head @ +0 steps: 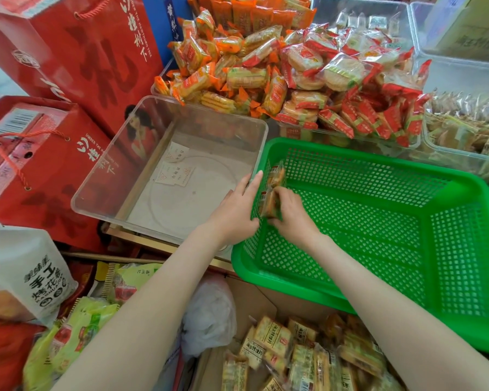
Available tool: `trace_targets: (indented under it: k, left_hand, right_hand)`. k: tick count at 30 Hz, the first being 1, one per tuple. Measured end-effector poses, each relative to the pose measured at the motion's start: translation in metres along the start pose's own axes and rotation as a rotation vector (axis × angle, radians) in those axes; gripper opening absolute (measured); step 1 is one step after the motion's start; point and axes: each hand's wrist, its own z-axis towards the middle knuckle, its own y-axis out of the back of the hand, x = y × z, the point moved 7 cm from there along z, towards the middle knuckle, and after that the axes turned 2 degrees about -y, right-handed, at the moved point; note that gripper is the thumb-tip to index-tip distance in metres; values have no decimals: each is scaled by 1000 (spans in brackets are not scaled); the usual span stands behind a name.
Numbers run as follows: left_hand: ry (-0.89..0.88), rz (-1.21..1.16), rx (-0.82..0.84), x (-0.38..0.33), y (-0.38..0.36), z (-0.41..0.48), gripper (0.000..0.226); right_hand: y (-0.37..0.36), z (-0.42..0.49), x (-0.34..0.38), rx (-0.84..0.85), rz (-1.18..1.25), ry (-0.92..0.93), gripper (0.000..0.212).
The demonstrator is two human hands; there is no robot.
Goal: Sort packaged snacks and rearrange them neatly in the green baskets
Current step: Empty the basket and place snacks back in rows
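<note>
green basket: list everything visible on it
The green basket is bright green plastic, rectangular, with mesh walls and floor, a solid rim and rounded corners. It sits upright, right of the clear tub, its near edge over a cardboard box of packets. It is almost empty: only snack packets stand against its left wall. The right hand reaches inside and grips one; the left hand, fingers straight, lies at the left rim.

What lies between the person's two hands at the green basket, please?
In the head view, snack packets stand between the left hand and the right hand, by the green basket wall; the right hand grips them.
</note>
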Motion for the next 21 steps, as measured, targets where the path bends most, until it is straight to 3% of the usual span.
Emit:
trace_targets:
  k: [9, 13, 16, 18, 21]
  left_hand:
    - [18, 166, -89, -6, 7, -5, 87]
    - [-152, 227, -514, -39, 24, -56, 49]
    - [-350, 134, -703, -65, -8, -132, 36]
    - [-453, 103, -643, -72, -49, -174, 34]
    - [-484, 129, -346, -55, -126, -201, 39]
  right_hand:
    - [4, -14, -2, -52, -193, -89, 81]
    - [30, -64, 12, -59, -156, -35, 64]
    - [55, -127, 28, -294, -116, 153, 39]
    - [58, -176, 33, -441, -145, 282, 27]
    - [24, -236, 17, -353, -236, 335, 22]
